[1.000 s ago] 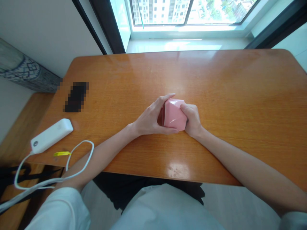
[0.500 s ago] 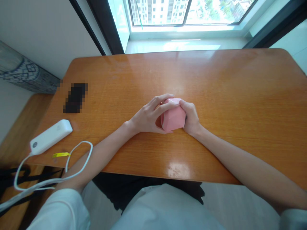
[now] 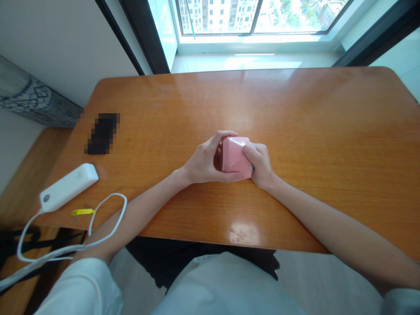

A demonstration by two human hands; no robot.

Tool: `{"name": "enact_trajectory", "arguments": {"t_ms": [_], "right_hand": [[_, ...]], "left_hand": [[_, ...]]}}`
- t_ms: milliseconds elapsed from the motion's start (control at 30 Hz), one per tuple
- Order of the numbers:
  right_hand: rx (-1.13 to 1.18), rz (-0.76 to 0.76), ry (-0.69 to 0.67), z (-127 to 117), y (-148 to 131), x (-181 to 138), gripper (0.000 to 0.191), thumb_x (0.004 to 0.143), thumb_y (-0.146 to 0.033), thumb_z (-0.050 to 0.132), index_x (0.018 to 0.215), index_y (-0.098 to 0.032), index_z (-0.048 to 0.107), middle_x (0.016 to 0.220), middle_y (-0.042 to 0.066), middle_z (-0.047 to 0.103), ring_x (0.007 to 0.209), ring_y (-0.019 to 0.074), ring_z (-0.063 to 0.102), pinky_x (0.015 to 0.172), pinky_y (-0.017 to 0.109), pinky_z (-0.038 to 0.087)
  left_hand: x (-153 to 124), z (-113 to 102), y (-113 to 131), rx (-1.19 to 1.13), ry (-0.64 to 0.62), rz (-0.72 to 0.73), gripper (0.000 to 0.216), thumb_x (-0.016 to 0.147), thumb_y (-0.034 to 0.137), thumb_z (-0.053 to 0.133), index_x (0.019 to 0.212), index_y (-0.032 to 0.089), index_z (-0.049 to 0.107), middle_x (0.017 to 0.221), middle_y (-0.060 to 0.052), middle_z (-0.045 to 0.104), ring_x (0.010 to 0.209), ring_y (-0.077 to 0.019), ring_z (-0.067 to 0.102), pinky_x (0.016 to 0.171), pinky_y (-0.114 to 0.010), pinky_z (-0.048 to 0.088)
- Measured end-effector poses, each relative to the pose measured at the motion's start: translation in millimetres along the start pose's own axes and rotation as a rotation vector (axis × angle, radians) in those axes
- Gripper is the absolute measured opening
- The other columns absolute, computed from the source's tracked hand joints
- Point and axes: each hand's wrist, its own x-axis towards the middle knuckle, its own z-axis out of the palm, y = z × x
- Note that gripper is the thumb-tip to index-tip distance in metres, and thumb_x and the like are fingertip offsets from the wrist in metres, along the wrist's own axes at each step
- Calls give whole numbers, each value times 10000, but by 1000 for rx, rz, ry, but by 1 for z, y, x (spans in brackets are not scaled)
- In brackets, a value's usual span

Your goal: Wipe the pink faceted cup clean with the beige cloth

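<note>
Between my two hands is a small pink box-like object [image 3: 235, 153] with angled, glossy faces; its exact kind does not show. My left hand [image 3: 210, 159] grips it from the left, fingers over the far edge and thumb along the near edge. From the right, my right hand [image 3: 260, 162] holds it with the thumb pressed on its upper face and the other fingers hidden behind or below. A small dark spot shows on its lower right, beside my right hand. Both hands are over the middle of the wooden table [image 3: 328, 144].
At the left of the table lie a white power strip [image 3: 68, 188] with a white cable [image 3: 110, 238], a yellow tag [image 3: 82, 211] and a blurred-out black item [image 3: 103, 133]. The cable crosses my left forearm. A window [image 3: 252, 17] is beyond the far edge.
The pink object has turned in my hands and shows a different face. My left fingers have moved off its top to the far edge, and my right thumb has slid onto its upper face.
</note>
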Motion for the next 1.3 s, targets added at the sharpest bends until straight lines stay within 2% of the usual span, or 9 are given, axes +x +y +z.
{"name": "enact_trajectory", "arguments": {"t_ms": [133,267,367,467,600,833,1033,1200,1300], "right_hand": [[10,-13,0,1,-2,0,694,997,-796,750,641,-224,586,593,-34,460,534,103,337,506,281,287],[33,1,12,3,-6,2,673,989,-799,749,662,-226,611,600,-36,465,541,104,323,507,280,317],[36,13,35,4,-8,4,671,983,-806,736,667,-231,598,610,-31,473,552,110,327,500,279,313],[27,12,29,4,-8,5,683,986,-799,733,644,-237,551,606,-29,467,557,112,327,494,279,308],[9,15,63,3,-3,7,685,974,-822,732,654,-237,576,627,-12,523,577,125,385,509,290,334],[-3,-1,96,3,-2,4,675,1016,-812,701,671,-238,614,630,-17,544,580,132,397,548,310,344],[1,0,38,1,-1,0,663,1011,-807,724,696,-226,667,644,-8,556,575,134,408,555,312,349],[-2,10,26,1,-1,0,681,992,-807,748,662,-223,625,620,-16,516,554,120,374,523,297,291],[16,4,14,2,-2,0,680,995,-777,763,636,-224,600,598,-27,484,537,109,341,514,293,276]], "left_hand": [[-2,2,-6,53,6,69,1086,770,749,986,1636,316,494,1438,-112,748,1149,-303,791,985,-459,674],[-1,-3,-14,228,7,352,1268,823,845,921,1812,344,305,1785,-195,494,1607,-439,584,1300,-633,559],[1,-11,-20,412,-41,527,1226,900,863,849,1857,388,246,1882,-190,364,1726,-444,463,1356,-657,511],[2,-15,-23,490,-53,601,1091,997,753,821,1858,387,261,1866,-192,396,1708,-411,502,1323,-620,563],[4,-12,-19,396,7,568,979,1004,674,851,1792,331,382,1712,-197,571,1571,-364,651,1249,-566,639],[4,-3,-3,231,78,408,1083,771,701,1022,1641,296,521,1573,-163,679,1462,-374,719,1235,-550,638],[2,-4,4,44,-14,-10,1010,708,646,1041,1524,307,552,1362,-84,799,1034,-262,815,903,-412,680],[-1,0,-1,63,-14,15,1085,724,697,1027,1586,302,500,1442,-123,762,1143,-312,804,975,-465,672],[-2,-1,-8,150,-3,191,1235,755,762,1000,1724,312,379,1674,-190,614,1456,-412,705,1199,-583,622]]}}
